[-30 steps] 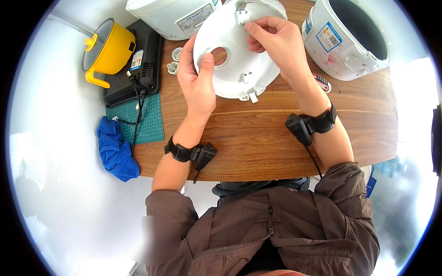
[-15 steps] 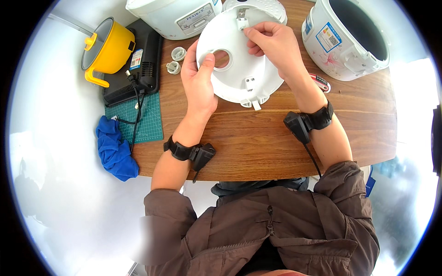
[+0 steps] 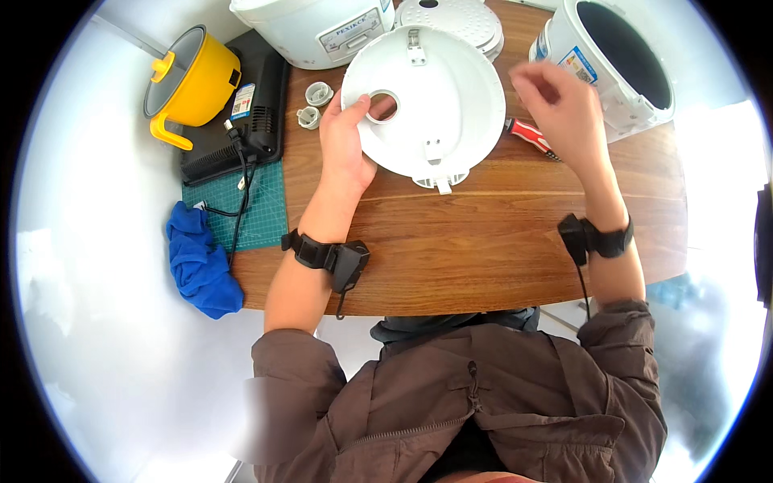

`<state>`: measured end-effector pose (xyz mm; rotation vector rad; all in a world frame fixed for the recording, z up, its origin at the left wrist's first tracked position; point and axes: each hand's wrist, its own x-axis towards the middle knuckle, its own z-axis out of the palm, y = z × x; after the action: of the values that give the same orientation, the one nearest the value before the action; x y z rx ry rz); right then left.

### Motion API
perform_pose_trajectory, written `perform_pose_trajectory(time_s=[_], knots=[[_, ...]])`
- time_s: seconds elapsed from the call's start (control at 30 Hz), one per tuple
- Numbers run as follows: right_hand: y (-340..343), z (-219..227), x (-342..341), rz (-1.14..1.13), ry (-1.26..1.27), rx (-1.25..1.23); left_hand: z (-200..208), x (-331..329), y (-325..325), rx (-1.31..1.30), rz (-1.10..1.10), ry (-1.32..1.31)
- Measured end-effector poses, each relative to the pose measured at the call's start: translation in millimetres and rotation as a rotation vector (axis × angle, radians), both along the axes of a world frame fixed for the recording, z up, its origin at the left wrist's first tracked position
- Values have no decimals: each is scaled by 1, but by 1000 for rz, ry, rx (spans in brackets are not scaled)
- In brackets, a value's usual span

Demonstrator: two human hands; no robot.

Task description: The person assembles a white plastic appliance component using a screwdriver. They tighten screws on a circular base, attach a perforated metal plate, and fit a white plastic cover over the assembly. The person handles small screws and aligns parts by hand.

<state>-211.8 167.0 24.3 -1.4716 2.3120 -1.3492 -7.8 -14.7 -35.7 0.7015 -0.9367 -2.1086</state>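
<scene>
A round white plastic lid shell (image 3: 463, 105) lies tilted over the table, with a round hole near its left side, a latch tab at its near edge and a metal piece on a small bracket (image 3: 415, 50) at its far edge. My left hand (image 3: 346, 133) grips the shell's left rim, thumb by the hole. To the right of the shell my right hand (image 3: 564, 101) is raised, apart from it. Its fingertips are drawn together in a pinch; anything between them is too small to make out. Beneath that hand lies a screwdriver (image 3: 533, 138) with a red and white handle.
At the back stand a white rice cooker (image 3: 342, 40) and a perforated white cover (image 3: 475, 32); an open cooker body (image 3: 608, 97) is at right. Two small white caps (image 3: 319, 94) lie left. Farther left are a yellow pot (image 3: 189, 92), black appliance (image 3: 262, 129), green mat (image 3: 262, 209) and blue cloth (image 3: 197, 266).
My right hand has left the bracket at the shell's far edge and moved right, above the screwdriver. My left hand still grips the shell, which has shifted slightly.
</scene>
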Motion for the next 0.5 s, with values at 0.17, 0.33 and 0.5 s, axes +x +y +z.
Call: perform_pose_trajectory(time_s=[0.17, 0.33, 0.5], knots=[[62, -23, 0, 57, 542, 286, -5, 5, -8, 37, -19, 12], [87, -48, 3, 37, 499, 301, -1, 7, -14, 75, -41, 20], [85, -55, -6, 2, 308, 224, -4, 14, -20, 92, -51, 6]])
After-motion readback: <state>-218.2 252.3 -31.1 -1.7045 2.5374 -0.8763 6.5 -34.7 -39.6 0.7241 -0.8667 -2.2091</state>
